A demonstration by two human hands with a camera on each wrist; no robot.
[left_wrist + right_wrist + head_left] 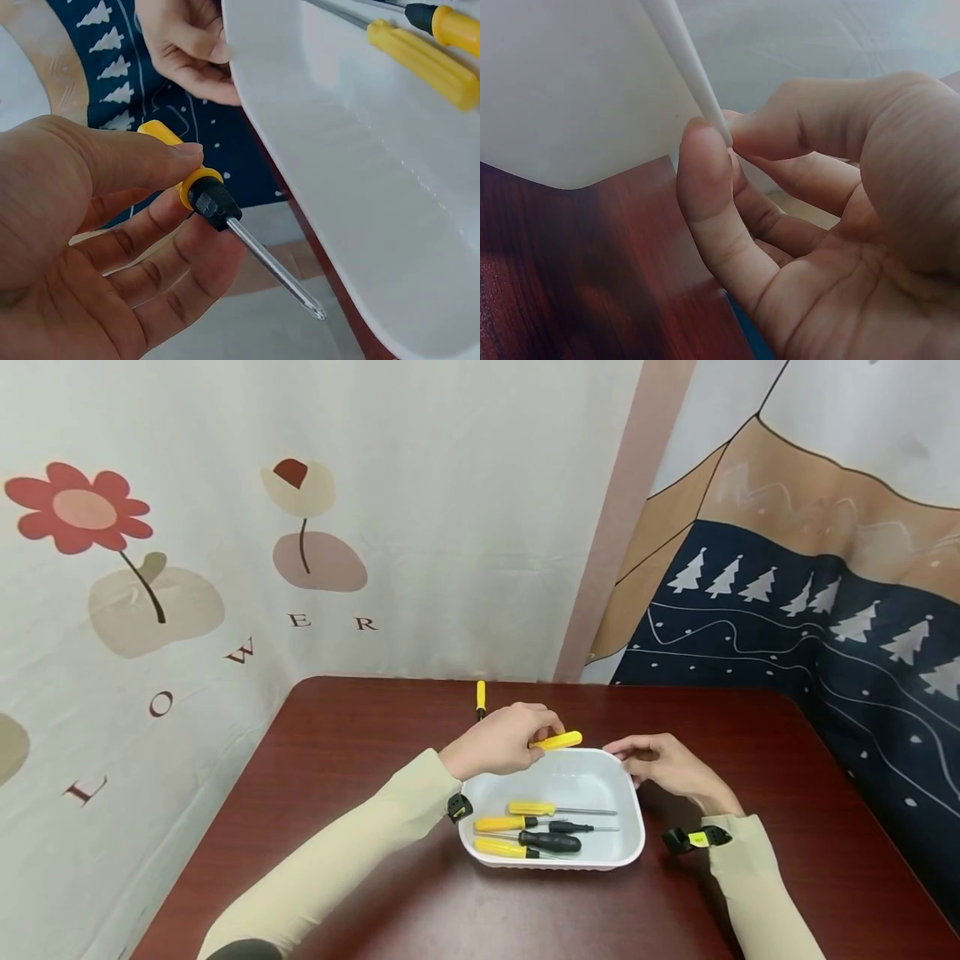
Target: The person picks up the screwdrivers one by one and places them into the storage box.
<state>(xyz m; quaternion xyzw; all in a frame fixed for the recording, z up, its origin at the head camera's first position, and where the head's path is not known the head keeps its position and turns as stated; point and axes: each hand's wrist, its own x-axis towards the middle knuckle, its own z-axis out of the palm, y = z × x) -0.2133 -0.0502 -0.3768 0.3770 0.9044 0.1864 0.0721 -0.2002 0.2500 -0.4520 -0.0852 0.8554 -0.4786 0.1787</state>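
My left hand [510,739] pinches the yellow handle of a screwdriver [558,741] over the far rim of a white plastic tray [633,852]. In the left wrist view this screwdriver [202,191] has a black collar and a bare metal shaft with a cross-shaped tip. At the tray's far right corner, my right hand [667,764] pinches the rim [694,67] between thumb and finger. Several screwdrivers lie in the near part of the tray, among them an all-yellow-handled one [532,808] and a black-handled one [551,842].
Beyond my left hand, another yellow-handled screwdriver [481,695] lies near the back edge of the reddish-brown table [360,752], partly hidden by the hand. Printed curtains [465,527] hang behind the table and along its right side.
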